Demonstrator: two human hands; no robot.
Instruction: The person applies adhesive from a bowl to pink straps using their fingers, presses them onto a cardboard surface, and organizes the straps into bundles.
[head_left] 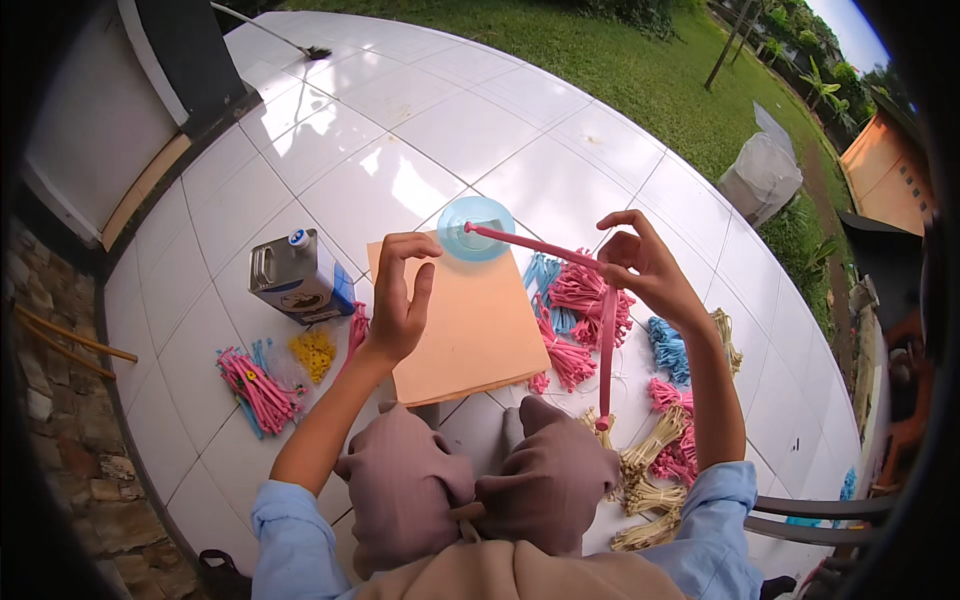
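Observation:
Pinched between the thumb and fingers of my right hand (645, 265) is a long pink strap (540, 246) with a knob at its ends. One end reaches left over a translucent blue bowl (449, 222); the other hangs down toward the beige bundles. My left hand (402, 305) is raised at the left edge of a tan board (465, 325), fingers curved and apart, with nothing in them. The bowl stands at the board's far edge, apart from both hands. What is inside it I cannot make out clearly.
A metal can (302, 282) stands left of the board, near yellow flower-like pieces (313, 352) and a pink bundle (262, 388). To the right lie pink bundles (585, 300), blue bundles (668, 350) and beige bundles (652, 442). A broom (316, 52) lies farther back on white tiles.

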